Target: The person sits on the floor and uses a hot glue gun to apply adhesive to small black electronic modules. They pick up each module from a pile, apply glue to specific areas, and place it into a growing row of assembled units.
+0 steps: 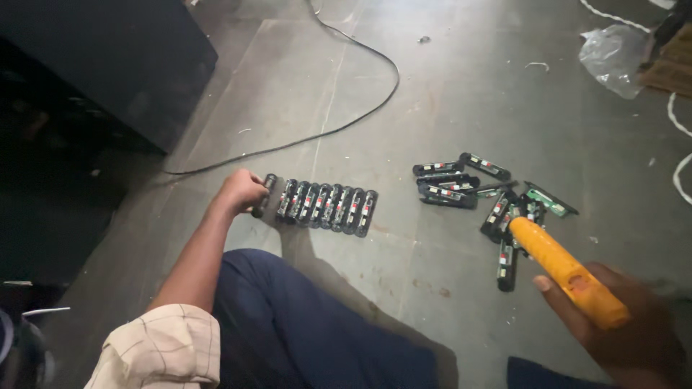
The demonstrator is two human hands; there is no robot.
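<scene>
My left hand (241, 191) is closed around a narrow black module (264, 193) at the left end of a neat row of black modules (328, 205) lying side by side on the grey floor. My right hand (626, 328) grips a thick orange tool handle (566, 270) at the lower right, its tip pointing up and left toward a loose pile of black modules (476, 193). In that pile some pieces show green circuit boards (549, 199).
A black cable (360, 115) curves across the floor behind the row. A large dark box (108, 65) stands at the upper left. Crumpled clear plastic (613, 54) and white cord (677, 166) lie at the right. My knee in dark blue trousers (303, 324) fills the foreground.
</scene>
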